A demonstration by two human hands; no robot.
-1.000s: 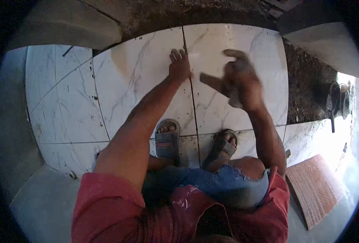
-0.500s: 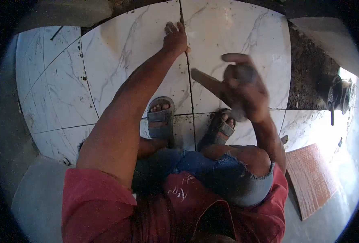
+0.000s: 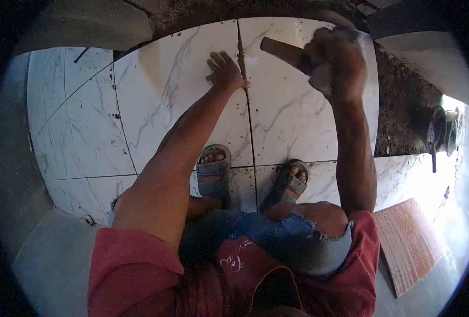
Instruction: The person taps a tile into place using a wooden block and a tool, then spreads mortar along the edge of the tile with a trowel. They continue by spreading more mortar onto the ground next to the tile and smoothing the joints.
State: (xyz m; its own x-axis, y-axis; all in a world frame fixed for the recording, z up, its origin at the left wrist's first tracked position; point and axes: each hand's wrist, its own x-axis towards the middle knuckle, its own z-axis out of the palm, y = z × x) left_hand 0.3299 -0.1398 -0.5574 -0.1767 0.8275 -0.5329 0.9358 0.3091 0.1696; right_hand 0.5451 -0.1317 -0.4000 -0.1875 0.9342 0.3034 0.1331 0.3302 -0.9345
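My left hand (image 3: 225,72) rests on a white marbled tile (image 3: 176,95), its fingers spread and its thumb reaching the dark joint beside it. Over the tile on the right (image 3: 292,119), my right hand (image 3: 340,66) is raised and blurred, closed round a flat brownish tool (image 3: 286,53) that points left. What the tool is, I cannot make out. My sandalled feet stand on the tiles near the joint, below both hands.
Bare dark soil (image 3: 403,116) borders the tiles at the right and along the top. A dark metal object (image 3: 435,132) stands on the right. A reddish ridged tile (image 3: 411,240) lies at the lower right. Grey slabs flank the floor.
My right hand has moved up and right with the tool, away from my foot. My left hand stays on the tile near the joint. The whole view has shifted slightly, with the floor lower.
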